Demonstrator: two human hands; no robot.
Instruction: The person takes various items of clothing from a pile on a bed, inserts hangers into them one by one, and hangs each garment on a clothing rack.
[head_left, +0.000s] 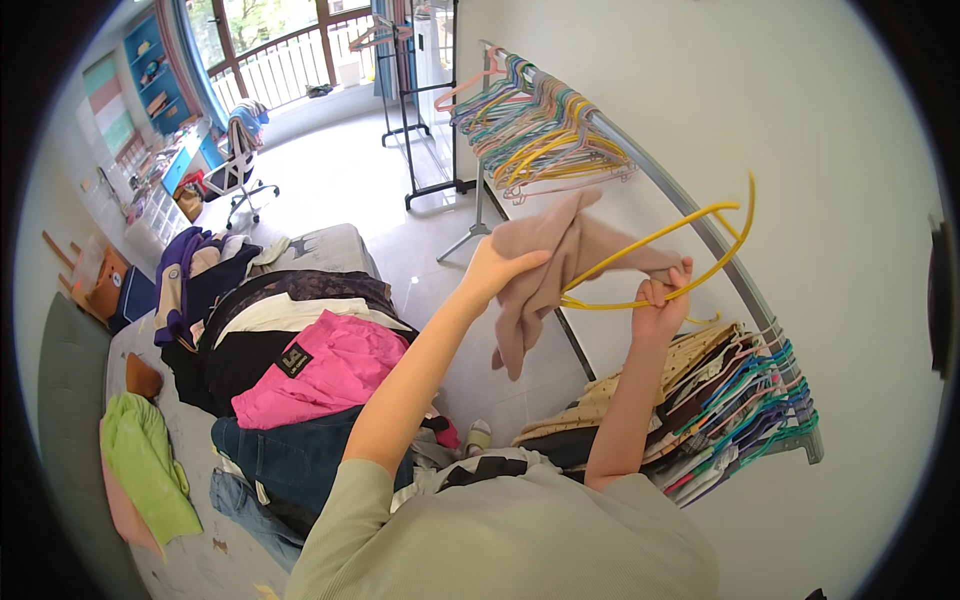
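A dusty-pink garment (545,270) hangs bunched in front of me, its lower end dangling free. My left hand (512,268) grips it at its left side, the thumb pressed over the cloth. In my right hand (663,300), closed fingers hold a yellow clothes hanger (645,242). One end of that hanger lies against or inside the garment; the folds hide which. Its other end points up and right, past the rack's rail. A strip of the garment stretches across to my right fingers, and I cannot tell whether they pinch it too.
A metal clothes rack (655,165) runs along the right wall, with many bare hangers (560,130) at its far end and hung clothes (690,400) nearer me. To my left, a bed (190,470) bears piled clothes, including a pink garment (325,370). Beyond stands a desk chair (235,165).
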